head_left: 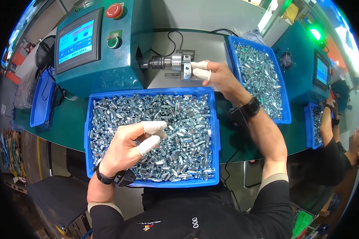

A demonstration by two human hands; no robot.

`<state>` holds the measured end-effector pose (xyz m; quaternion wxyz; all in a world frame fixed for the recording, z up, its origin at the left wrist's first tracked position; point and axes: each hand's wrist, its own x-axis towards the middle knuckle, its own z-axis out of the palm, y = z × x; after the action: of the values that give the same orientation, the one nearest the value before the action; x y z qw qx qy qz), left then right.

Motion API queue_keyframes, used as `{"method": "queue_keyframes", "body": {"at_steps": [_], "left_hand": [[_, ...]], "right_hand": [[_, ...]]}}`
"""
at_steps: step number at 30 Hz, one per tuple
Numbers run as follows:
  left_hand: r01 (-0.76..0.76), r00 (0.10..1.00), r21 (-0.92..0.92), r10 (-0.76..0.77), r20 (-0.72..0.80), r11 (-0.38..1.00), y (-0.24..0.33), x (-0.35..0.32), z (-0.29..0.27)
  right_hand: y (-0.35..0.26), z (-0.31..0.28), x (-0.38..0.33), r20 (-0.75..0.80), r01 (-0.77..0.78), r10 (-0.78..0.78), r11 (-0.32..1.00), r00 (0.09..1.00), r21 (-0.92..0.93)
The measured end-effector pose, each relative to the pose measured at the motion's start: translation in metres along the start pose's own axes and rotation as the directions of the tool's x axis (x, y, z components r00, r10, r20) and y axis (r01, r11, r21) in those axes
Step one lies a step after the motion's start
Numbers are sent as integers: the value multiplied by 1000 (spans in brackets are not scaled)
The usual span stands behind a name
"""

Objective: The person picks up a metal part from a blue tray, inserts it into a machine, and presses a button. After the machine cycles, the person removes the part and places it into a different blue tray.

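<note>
The left hand [127,149] pinches one small metal piece [162,134] over the full blue tray [151,184] under it, while the right hand [216,76] holds its fingertips (white caps on) at the machine's metal holder [186,65], with another filled tray [284,115] beside it.

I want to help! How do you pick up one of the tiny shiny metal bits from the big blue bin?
Pinch one small metal part from above across its narrow sides, as the left hand does with thumb and forefinger. They lie loose in the blue bin, so take a top one.
</note>
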<state>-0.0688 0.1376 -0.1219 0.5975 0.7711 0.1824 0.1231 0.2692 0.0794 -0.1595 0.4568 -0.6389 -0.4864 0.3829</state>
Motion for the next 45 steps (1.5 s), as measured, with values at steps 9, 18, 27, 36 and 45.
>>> {"method": "queue_keyframes", "body": {"at_steps": [9,18,27,36,45], "left_hand": [[39,997,-26,-40,-68,999,-2,1,2],[44,996,-4,-44,-83,999,0,1,0],[49,997,-4,-49,-67,999,2,3,4],[43,996,-33,-46,-80,999,-3,2,3],[32,996,-88,-39,-81,996,-5,-3,2]], "right_hand": [[-4,-1,-4,15,29,-31,993,999,113],[3,3,-1,-17,45,-43,987,999,151],[4,-3,-2,35,50,-56,985,998,163],[12,-11,-4,-32,19,-12,972,999,234],[-33,2,13,-350,-92,-143,813,926,-575]]}}
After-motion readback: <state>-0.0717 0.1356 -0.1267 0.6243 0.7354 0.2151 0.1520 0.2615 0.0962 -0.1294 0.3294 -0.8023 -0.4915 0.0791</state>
